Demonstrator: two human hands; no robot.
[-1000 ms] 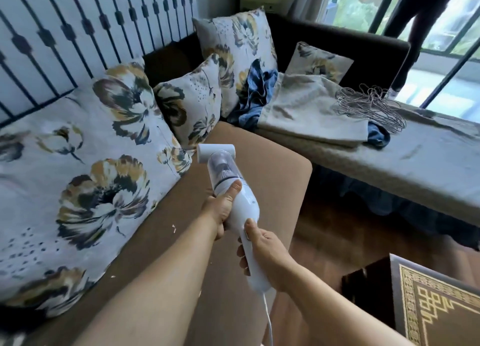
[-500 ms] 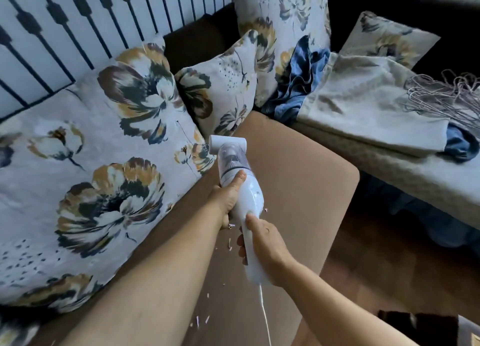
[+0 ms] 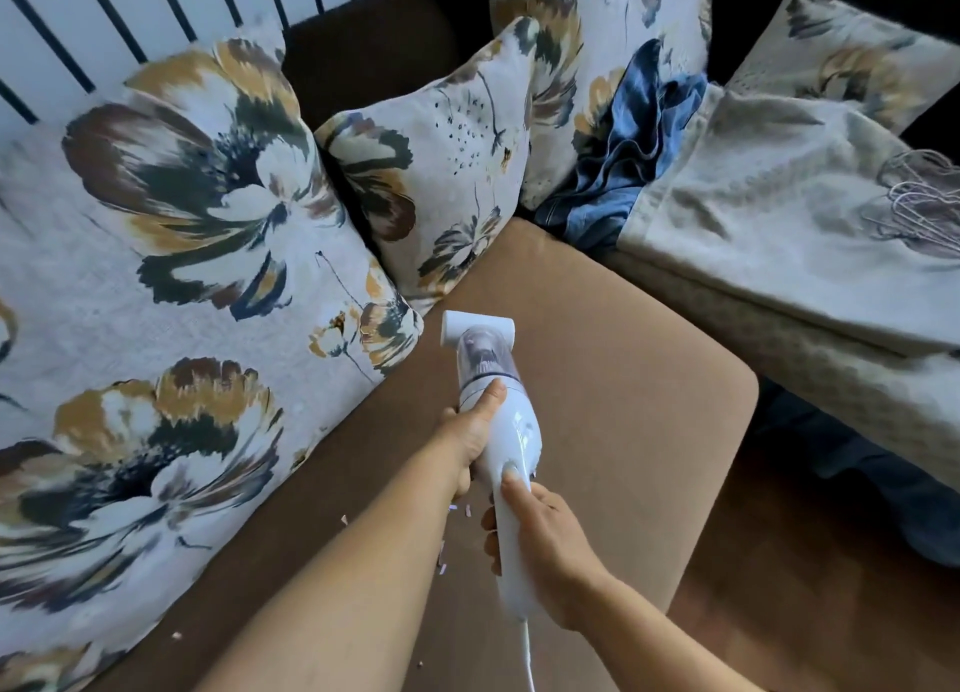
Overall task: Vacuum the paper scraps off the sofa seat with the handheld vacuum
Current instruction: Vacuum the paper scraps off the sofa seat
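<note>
A white handheld vacuum (image 3: 511, 431) with a clear dust cup and a wide nozzle points away from me, above the brown sofa seat (image 3: 613, 379). My left hand (image 3: 470, 431) grips the vacuum's body just behind the dust cup. My right hand (image 3: 540, 546) holds the rear handle, its thumb resting on a round button on top. A white cord hangs from the handle's end. Small pale paper scraps (image 3: 444, 556) lie on the seat under and beside my left forearm, with single bits further left (image 3: 344, 519) and near the cushion (image 3: 176, 635).
Large floral cushions (image 3: 197, 255) lean along the sofa back on the left and behind the seat. A blue garment (image 3: 618, 172), a folded beige cloth (image 3: 769, 213) and wire hangers (image 3: 924, 208) lie on the adjoining seat to the right. Wooden floor (image 3: 779, 577) lies beyond the seat's right edge.
My view has tilted downward and closer to the seat. The vacuum stays in both hands. My right thumb has moved onto the top button.
</note>
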